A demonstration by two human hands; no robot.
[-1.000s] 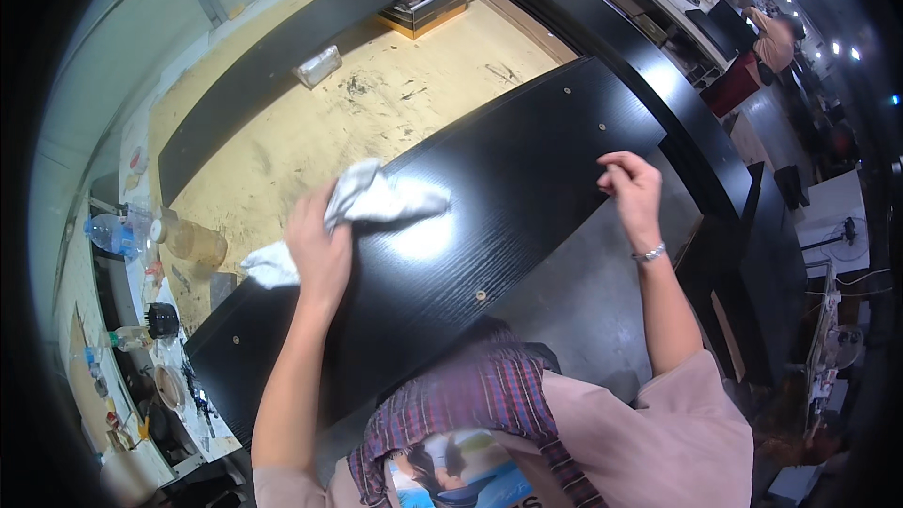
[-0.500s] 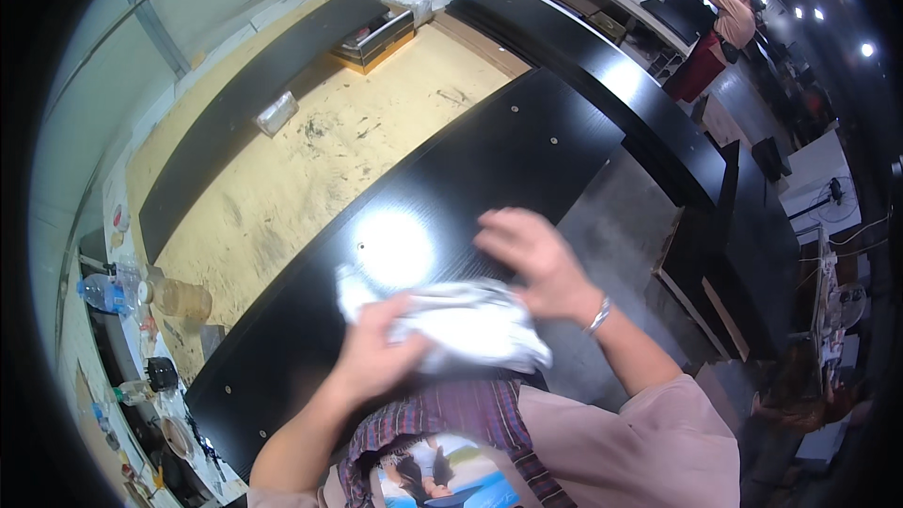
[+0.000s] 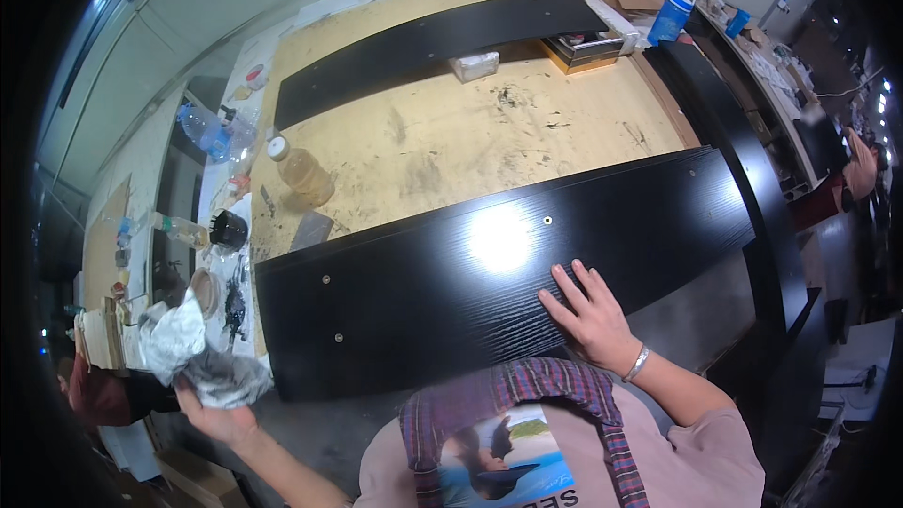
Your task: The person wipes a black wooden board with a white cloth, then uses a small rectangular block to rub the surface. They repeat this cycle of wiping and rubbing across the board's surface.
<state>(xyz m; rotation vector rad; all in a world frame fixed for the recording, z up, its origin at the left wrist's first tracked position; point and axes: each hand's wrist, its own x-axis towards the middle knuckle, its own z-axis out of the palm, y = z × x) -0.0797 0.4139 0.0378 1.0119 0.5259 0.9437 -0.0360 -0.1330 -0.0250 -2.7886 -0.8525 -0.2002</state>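
Note:
A long black wood-grain panel (image 3: pixel 423 273) with small round metal inserts lies across the near side of the worktable. On its near right part my right hand (image 3: pixel 594 322) rests flat, fingers spread, holding nothing. My left hand (image 3: pixel 216 419) is out past the panel's left end, its fingers closed on a crumpled white cloth (image 3: pixel 202 353) with grey smudges. The cloth hangs bunched above the hand and hides some of the fingers. A bright lamp reflection shows on the middle of the panel.
On the stained yellow worktable (image 3: pixel 404 146) stands a bottle of amber liquid (image 3: pixel 306 174); a black cup (image 3: pixel 229 229) is near the left edge. A second black panel (image 3: pixel 433 42) lies at the back. More dark panels (image 3: pixel 743 132) stand right. People are at both far sides.
My left hand has carried the cloth off the panel to the far left. My right hand, raised beside the cloth before, now lies on the panel. The view has turned left.

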